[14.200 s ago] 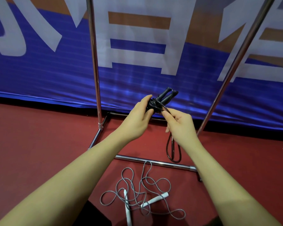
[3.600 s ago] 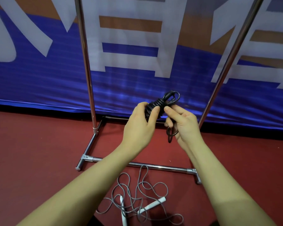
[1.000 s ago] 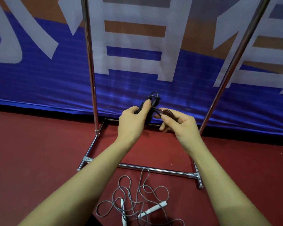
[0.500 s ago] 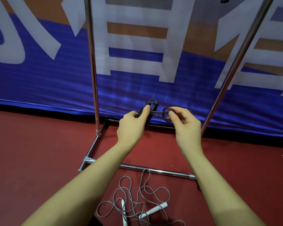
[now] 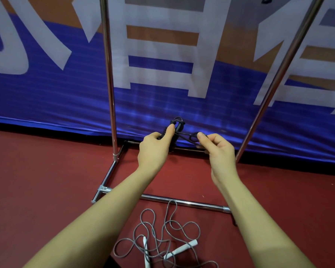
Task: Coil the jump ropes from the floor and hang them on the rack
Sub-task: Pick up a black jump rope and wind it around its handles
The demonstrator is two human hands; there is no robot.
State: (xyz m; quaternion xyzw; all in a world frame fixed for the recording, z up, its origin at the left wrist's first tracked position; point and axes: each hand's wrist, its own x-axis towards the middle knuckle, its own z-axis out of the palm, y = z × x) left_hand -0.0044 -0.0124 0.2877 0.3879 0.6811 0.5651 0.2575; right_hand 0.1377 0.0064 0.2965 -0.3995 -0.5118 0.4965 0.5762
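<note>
A black jump rope (image 5: 178, 127), wound into a tight bundle around its handles, is held at chest height in front of the rack. My left hand (image 5: 154, 149) grips the bundle, thumb pressed along its side. My right hand (image 5: 217, 149) pinches a small loop of the black cord drawn out to the right of the bundle. A grey jump rope (image 5: 163, 236) with white handles lies in a loose tangle on the red floor below my arms. The chrome rack (image 5: 109, 74) stands behind, its two uprights rising out of view.
The rack's base bar (image 5: 182, 203) crosses the floor just beyond the grey rope. A blue, white and orange banner (image 5: 46, 93) hangs along the wall behind the rack. Red floor (image 5: 37, 180) spreads to the left and right.
My right hand has drawn the black loop further right, away from the bundle. My left hand keeps its grip. The view has tilted slightly down.
</note>
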